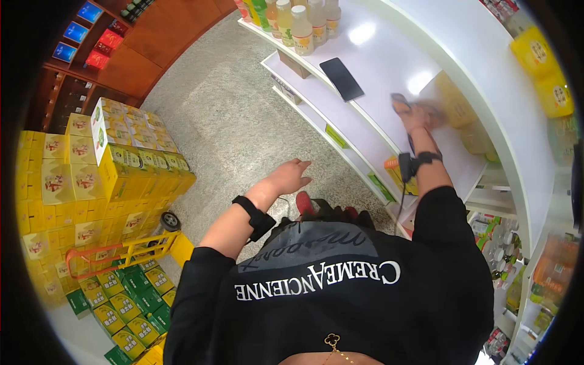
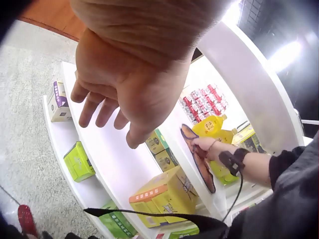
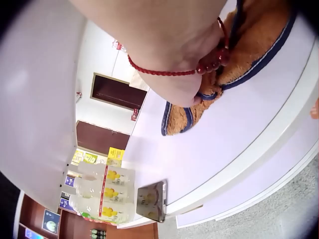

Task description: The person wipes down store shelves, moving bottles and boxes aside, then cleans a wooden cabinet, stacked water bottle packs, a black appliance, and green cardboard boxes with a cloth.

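Observation:
My right hand (image 1: 418, 117) is over the white shelf top and grips a brown fluffy cloth (image 3: 264, 45) with a navy edge. The cloth is bunched at the hand and fans out flat on both sides, lying against the white surface. A red cord bracelet with beads circles that wrist; most of the fingers are hidden in the right wrist view. Held out over the floor, away from the shelf, my left hand (image 1: 287, 177) has loose, spread fingers and nothing in it. A dark phone (image 1: 342, 79) lies on the shelf top, farther along from the cloth.
Several bottles (image 1: 302, 30) stand at the shelf's far end. Large yellow jugs (image 2: 209, 126) are just beyond the right hand. Lower shelves hold a yellow carton (image 2: 167, 196) and a green box (image 2: 79, 162). Stacked yellow cartons (image 1: 85, 176) and a yellow hand truck (image 1: 146, 250) stand at left.

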Available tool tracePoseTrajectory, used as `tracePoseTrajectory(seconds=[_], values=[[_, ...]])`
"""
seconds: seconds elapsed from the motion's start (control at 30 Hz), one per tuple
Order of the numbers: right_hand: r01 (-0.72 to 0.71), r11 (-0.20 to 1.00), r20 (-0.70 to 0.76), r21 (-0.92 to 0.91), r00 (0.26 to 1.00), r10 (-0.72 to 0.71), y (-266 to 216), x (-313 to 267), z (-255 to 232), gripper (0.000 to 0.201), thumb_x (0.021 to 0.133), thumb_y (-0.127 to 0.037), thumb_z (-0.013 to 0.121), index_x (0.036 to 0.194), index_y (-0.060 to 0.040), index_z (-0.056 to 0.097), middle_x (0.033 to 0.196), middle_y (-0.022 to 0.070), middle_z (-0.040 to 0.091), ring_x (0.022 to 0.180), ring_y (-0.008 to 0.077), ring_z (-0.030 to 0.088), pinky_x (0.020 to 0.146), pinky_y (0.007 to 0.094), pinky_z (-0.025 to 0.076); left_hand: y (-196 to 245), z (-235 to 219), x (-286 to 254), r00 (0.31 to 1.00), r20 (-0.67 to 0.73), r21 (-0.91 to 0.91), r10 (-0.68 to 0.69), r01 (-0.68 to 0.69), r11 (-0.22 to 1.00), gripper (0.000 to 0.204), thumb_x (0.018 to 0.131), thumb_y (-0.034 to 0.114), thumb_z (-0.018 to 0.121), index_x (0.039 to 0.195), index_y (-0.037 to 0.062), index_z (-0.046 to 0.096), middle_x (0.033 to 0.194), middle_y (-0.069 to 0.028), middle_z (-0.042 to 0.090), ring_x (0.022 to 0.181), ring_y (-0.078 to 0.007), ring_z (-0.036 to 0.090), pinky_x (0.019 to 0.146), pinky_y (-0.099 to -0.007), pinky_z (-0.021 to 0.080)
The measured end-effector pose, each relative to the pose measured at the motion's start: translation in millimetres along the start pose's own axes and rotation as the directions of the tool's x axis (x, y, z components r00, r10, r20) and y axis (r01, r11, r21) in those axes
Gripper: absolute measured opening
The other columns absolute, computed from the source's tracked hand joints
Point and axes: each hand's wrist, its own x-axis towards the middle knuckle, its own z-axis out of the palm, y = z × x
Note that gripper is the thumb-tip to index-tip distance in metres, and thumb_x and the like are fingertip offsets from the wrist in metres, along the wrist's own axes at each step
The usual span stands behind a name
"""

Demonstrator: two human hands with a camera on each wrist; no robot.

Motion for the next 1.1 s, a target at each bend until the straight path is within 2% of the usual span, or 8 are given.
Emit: tracePoseTrajectory(seconds=[0.27, 0.43, 0.57, 0.63, 0.7, 0.77, 0.87, 1.1], values=[[0.455, 0.801, -0.269, 0.389, 0.888, -0.373, 17, 31, 53, 0.049, 0.077, -0.031, 0.062, 0.124, -0.0213, 0.057, 0.131, 0.0084, 0.05, 0.126, 0.0284, 0.039, 0.108, 0.0386, 0.026, -52, -8, 27, 0.983, 0.181, 0.021, 0.022, -0.026, 0.999, 0.054, 0.088, 0.031, 0.055, 0.134, 0.0064, 0.042, 0.129, -0.0215, 0.048, 0.116, -0.0364, 0.049, 0.098, -0.0399, 0.041], [0.239, 0.917, -0.442, 0.319, 0.894, -0.08, 96, -106, 65, 0.044, 0.079, -0.023, 0.061, 0.122, -0.0147, 0.058, 0.125, 0.0141, 0.054, 0.119, 0.0331, 0.045, 0.104, 0.0412, 0.031, -74, 7, 49, 0.977, 0.2, -0.063, 0.078, -0.067, 0.996, 0.054, 0.087, 0.031, 0.053, 0.134, 0.0052, 0.043, 0.124, -0.0219, 0.05, 0.113, -0.0364, 0.05, 0.096, -0.0401, 0.041], [-0.217, 0.877, -0.305, 0.428, 0.879, 0.367, 121, -191, 77, 0.043, 0.075, -0.014, 0.06, 0.117, -0.006, 0.06, 0.105, 0.0172, 0.063, 0.097, 0.0333, 0.058, 0.088, 0.0396, 0.044, -88, 27, 74, 0.97, 0.227, -0.128, 0.087, -0.059, 0.99, 0.052, 0.086, 0.028, 0.053, 0.132, 0.0043, 0.045, 0.119, -0.0223, 0.052, 0.11, -0.0367, 0.051, 0.094, -0.0408, 0.042], [0.209, 0.945, -0.502, 0.251, 0.863, -0.057, 72, -215, 59, 0.042, 0.07, -0.007, 0.057, 0.111, -0.0042, 0.063, 0.094, 0.0156, 0.064, 0.095, 0.0323, 0.058, 0.087, 0.0401, 0.044, -94, 43, 92, 0.97, 0.224, -0.167, 0.094, -0.057, 0.984, 0.052, 0.085, 0.027, 0.054, 0.131, 0.0043, 0.046, 0.118, -0.0224, 0.052, 0.11, -0.0368, 0.052, 0.093, -0.0408, 0.042], [0.607, 0.738, -0.476, 0.293, 0.763, -0.438, 10, -219, 48, 0.041, 0.065, -0.002, 0.055, 0.105, -0.0073, 0.065, 0.088, 0.0128, 0.064, 0.081, 0.0313, 0.061, 0.078, 0.043, 0.047, -100, 66, 108, 0.983, 0.157, -0.271, 0.099, -0.053, 0.961, 0.05, 0.085, 0.026, 0.053, 0.129, 0.0037, 0.047, 0.117, -0.0224, 0.053, 0.108, -0.0373, 0.053, 0.092, -0.0407, 0.043], [0.671, 0.66, -0.261, 0.338, 0.74, -0.62, -32, -224, 76, 0.037, 0.063, -0.002, 0.056, 0.098, -0.0077, 0.065, 0.094, 0.0136, 0.062, 0.089, 0.0321, 0.06, 0.084, 0.0453, 0.045, -106, 79, 115, 0.991, 0.127, -0.332, 0.048, -0.003, 0.943, 0.049, 0.085, 0.025, 0.054, 0.129, 0.0031, 0.048, 0.116, -0.0224, 0.054, 0.106, -0.0376, 0.053, 0.091, -0.0408, 0.044], [0.7, 0.673, -0.134, 0.239, 0.71, -0.691, -70, -194, 129, 0.033, 0.063, 0.001, 0.056, 0.096, -0.0032, 0.062, 0.104, 0.0157, 0.059, 0.099, 0.0368, 0.054, 0.093, 0.0421, 0.04, -124, 120, 128, 0.998, 0.062, -0.4, 0.002, 0.023, 0.916, 0.049, 0.084, 0.024, 0.055, 0.128, 0.0022, 0.048, 0.114, -0.0226, 0.055, 0.104, -0.0378, 0.054, 0.09, -0.0411, 0.044], [0.477, 0.715, -0.317, 0.511, 0.878, -0.36, -60, -14, 253, 0.04, 0.07, 0.002, 0.052, 0.109, -0.0013, 0.06, 0.112, 0.0152, 0.059, 0.096, 0.0276, 0.058, 0.076, 0.0343, 0.048, -182, 220, 140, 0.995, 0.039, -0.538, -0.092, 0.098, 0.837, 0.047, 0.083, 0.022, 0.056, 0.124, -0.0003, 0.05, 0.111, -0.023, 0.056, 0.106, -0.0389, 0.053, 0.091, -0.0433, 0.044]])
